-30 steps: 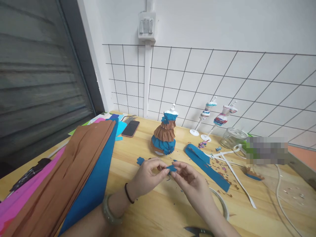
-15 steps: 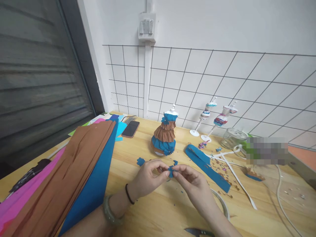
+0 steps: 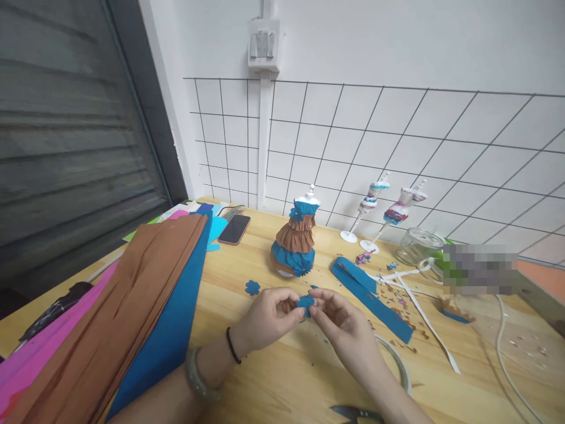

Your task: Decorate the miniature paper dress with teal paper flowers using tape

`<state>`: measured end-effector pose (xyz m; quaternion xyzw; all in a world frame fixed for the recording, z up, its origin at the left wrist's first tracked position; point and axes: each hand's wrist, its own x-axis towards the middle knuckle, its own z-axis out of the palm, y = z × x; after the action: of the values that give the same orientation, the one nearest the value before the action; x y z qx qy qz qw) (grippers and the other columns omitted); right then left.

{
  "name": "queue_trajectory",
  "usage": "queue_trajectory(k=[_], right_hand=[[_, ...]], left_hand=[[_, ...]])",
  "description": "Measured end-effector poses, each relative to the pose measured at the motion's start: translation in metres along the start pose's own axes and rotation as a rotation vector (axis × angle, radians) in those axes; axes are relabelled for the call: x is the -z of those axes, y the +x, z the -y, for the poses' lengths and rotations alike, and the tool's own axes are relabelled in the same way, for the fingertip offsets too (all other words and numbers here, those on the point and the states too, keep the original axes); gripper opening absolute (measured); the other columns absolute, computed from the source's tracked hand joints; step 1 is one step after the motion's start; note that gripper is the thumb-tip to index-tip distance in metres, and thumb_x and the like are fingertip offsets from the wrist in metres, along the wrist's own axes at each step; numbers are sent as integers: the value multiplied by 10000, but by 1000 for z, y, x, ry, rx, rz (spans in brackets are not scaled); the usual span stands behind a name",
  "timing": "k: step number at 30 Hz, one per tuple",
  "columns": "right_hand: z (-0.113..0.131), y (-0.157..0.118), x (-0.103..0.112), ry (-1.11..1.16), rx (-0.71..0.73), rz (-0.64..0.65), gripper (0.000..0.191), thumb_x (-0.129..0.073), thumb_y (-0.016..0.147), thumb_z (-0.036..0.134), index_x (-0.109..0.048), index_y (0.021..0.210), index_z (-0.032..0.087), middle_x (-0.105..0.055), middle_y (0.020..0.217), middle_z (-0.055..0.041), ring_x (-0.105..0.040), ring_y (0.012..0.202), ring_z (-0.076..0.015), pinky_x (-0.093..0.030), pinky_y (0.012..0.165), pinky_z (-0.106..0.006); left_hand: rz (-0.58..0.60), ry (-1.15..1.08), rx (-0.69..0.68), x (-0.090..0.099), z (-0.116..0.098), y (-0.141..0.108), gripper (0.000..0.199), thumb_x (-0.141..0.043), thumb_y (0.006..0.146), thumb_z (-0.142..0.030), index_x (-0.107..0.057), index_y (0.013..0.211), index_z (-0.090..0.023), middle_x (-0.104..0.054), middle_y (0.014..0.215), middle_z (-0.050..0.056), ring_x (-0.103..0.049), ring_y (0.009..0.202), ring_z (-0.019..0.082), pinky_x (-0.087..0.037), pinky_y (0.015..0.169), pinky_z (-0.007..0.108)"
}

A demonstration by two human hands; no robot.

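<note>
Between my two hands is a small blue paper flower [image 3: 305, 304], low in the centre of the head view. My left hand [image 3: 276, 312] pinches its left edge, and my right hand [image 3: 335, 318] pinches the right edge between thumb and forefinger. Another blue paper flower [image 3: 252, 287] lies on the table just left of my left hand. Behind my hands stands a small dress form [image 3: 296, 235] wearing a ruffled dress of brown and blue paper, with blue flowers at the chest and hem.
Brown paper [image 3: 115, 294] and blue sheets cover the left side. A phone [image 3: 234, 229] lies behind them. On the right are a blue strip [image 3: 375, 300], scraps, two small mannequins, a glass jar [image 3: 419, 246] and a tape roll [image 3: 402, 368]. Scissors [image 3: 355, 413] lie at the front.
The blue flower between my fingers has turned and now shows more of its flat face. My hands have hardly shifted. The view has moved slightly.
</note>
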<state>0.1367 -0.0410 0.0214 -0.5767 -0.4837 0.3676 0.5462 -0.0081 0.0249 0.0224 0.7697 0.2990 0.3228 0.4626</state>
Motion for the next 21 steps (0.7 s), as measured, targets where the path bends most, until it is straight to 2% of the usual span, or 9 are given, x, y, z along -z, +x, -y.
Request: queue_trajectory(k=[5,9,14,21], right_hand=[[-3,-2,0,-196,105,9,296,-577,769,407,-586,957,179,-660,836,-87,-624,776,-227,-488,756,-361],[-7,-4,-1,-235,156,-36,286,-579,766,353,-573,1000,188,-654,870,-87,-607,802,-229,-467,779,-372],[-9,-4,-4,-244,214,-102,293,-563,771,330,-546,1016,170,-633,825,-76,-614,756,-201,-489,736,-350],[-9,-3,-3,-249,254,-87,256,-555,791,285,-533,1023,178,-626,777,-49,-602,717,-175,-505,694,-324]], left_hand=[[14,-115,52,-1,1,-1,105,-533,734,-220,-604,736,-142,-631,725,45,-573,707,172,-457,652,263],[20,-177,72,-5,9,0,117,-519,755,-244,-577,731,-145,-643,732,54,-595,706,167,-475,648,261],[-2,-324,141,-10,15,2,164,-577,729,-291,-546,709,-131,-627,692,55,-601,689,164,-478,657,274],[76,-388,124,-10,11,1,181,-575,753,-286,-599,768,-107,-643,747,67,-597,711,153,-471,680,260]])
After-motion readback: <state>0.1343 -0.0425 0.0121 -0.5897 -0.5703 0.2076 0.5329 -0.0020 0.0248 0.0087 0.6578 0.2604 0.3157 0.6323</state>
